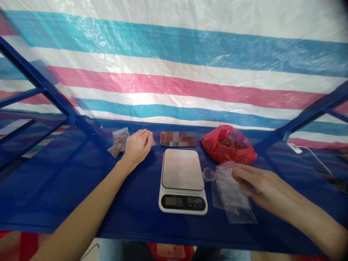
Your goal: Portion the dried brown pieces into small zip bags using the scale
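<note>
Clear plastic bag (234, 197) lay flat on the blue table (54, 195) beneath the right hand (261, 185). That hand was blurred, its fingers (243, 176) bunched together over the bag's top edge, and whether they gripped the bag could not be told. Just left of that hand, a small clear cup (208, 174) lay on its side, and beyond the hand sat a red plastic bag (214, 148) of dried brown pieces. The left hand (138, 146) rested on the table, loosely curled and holding nothing visible. Just to its left lay small filled plastic packets (119, 142) of brownish pieces, close together. Between the two hands stood a white kitchen scale (182, 181). Past the scale, farther from both hands, lay a flat object (178, 139), mostly blurred out.
</note>
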The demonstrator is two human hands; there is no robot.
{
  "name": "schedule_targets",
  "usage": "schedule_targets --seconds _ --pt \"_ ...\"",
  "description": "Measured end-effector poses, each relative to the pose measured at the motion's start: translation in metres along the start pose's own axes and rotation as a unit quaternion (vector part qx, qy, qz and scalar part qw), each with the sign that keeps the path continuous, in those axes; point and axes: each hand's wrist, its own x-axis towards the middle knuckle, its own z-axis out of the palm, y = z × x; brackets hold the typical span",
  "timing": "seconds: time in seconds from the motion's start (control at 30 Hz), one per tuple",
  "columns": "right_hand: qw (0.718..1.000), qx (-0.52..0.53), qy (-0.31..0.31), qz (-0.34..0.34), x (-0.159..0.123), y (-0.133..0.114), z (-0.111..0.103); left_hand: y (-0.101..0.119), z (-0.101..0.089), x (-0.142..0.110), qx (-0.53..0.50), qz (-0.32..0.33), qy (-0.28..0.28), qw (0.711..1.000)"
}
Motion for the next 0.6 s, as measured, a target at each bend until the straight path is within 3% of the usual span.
schedule_targets --seconds 0.07,0.13,0.27,0.37,0.43,0.47,0.53,0.6 --pt "0.987 0.072 -0.133 0.051 0.002 0.0 0.012 0.0 0.001 0.001 -0.002 0.015 -0.005 1.0" --pt "0.956 0.158 -0.226 0.101 0.009 0.006 0.017 -0.001 0.002 0.001 -0.005 0.021 -0.011 1.0" --pt "0.883 0.319 -0.311 0.15 0.029 0.025 0.014 -0.004 0.004 0.001 -0.006 0.023 -0.014 1.0" --pt "0.851 0.374 -0.342 0.14 0.042 0.032 0.011 -0.005 0.005 0.0 -0.004 0.02 -0.023 1.0" --pt "0.866 0.365 -0.318 0.128 0.048 0.032 0.012 -0.005 0.005 0.0 -0.002 0.016 -0.03 0.999" --pt "0.887 0.354 -0.273 0.119 0.05 0.031 0.013 -0.004 0.005 0.0 -0.001 0.013 -0.033 0.999" --pt "0.93 0.331 -0.126 0.095 0.051 0.027 0.017 -0.003 0.005 0.001 0.001 0.004 -0.036 0.999" --pt "0.945 0.314 0.04 0.078 0.047 0.024 0.023 -0.002 0.006 0.001 0.003 -0.008 -0.035 0.999"
